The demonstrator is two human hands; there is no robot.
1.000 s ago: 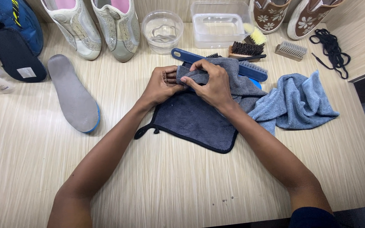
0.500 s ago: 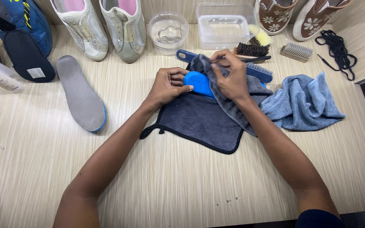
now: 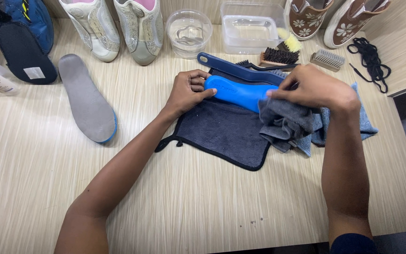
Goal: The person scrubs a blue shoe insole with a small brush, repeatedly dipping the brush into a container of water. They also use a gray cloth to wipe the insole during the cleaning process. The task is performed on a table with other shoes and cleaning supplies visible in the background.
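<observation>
Two hands on blue insole (image 3: 240, 92): left hand (image 3: 187, 91) fingers grasp its heel end, right hand (image 3: 316, 88) fingers clench grey cloth (image 3: 285, 123) over its toe end, above dark towel (image 3: 222, 131).

You're looking down at a pale wood-grain table (image 3: 203, 207). Spread flat on it at the middle is a dark grey cloth (image 3: 217, 134), and a light blue towel (image 3: 365, 122) is bunched just right of it. To your left a grey insole (image 3: 88, 99) lies sole-up, with a dark insole (image 3: 24, 54) beyond it beside a blue shoe (image 3: 36, 19). Along the far edge stand two white sneakers (image 3: 113, 26), a round clear bowl (image 3: 189, 33) and a clear rectangular tub (image 3: 251, 33). Further right you've got a dark-bristled brush (image 3: 278, 56), a small pale brush (image 3: 327, 59), two brown floral shoes (image 3: 334, 19) and black laces (image 3: 370, 59).
</observation>
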